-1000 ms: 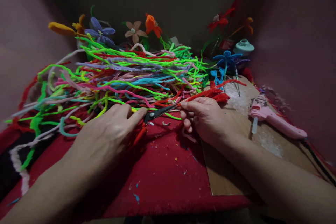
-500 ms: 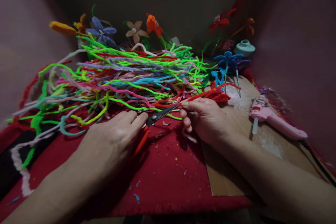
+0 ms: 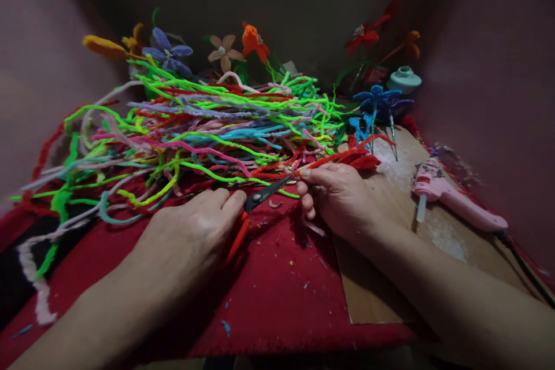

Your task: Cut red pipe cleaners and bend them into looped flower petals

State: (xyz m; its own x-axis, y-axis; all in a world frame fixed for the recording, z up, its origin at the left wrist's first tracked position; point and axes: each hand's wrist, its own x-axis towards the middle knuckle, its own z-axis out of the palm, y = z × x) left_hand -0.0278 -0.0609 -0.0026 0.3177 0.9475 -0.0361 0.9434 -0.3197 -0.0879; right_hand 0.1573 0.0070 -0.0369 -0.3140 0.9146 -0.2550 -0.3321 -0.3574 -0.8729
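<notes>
My left hand (image 3: 202, 222) is wrapped round the red-handled scissors (image 3: 256, 199), whose dark blades point up and right. The blade tips meet a red pipe cleaner piece close to my right fingertips. My right hand (image 3: 336, 193) pinches the base of a bundle of red pipe cleaner petals (image 3: 362, 159), which stick out to the right beyond my knuckles. Its thumb and index finger are pressed together, and the other fingers curl below. Just beyond both hands lies a big heap of colourful pipe cleaners (image 3: 217, 110).
A pink glue gun (image 3: 451, 196) lies on a cardboard sheet (image 3: 368, 295) at the right. Fuzzy flowers, among them a blue one (image 3: 376, 98) and an orange one (image 3: 254, 43), stand behind the heap. Small scraps dot the red cloth (image 3: 277, 300).
The scissors and my left hand have shifted slightly to the right, and the blades look more closed. My right hand has hardly moved, still on the red bundle.
</notes>
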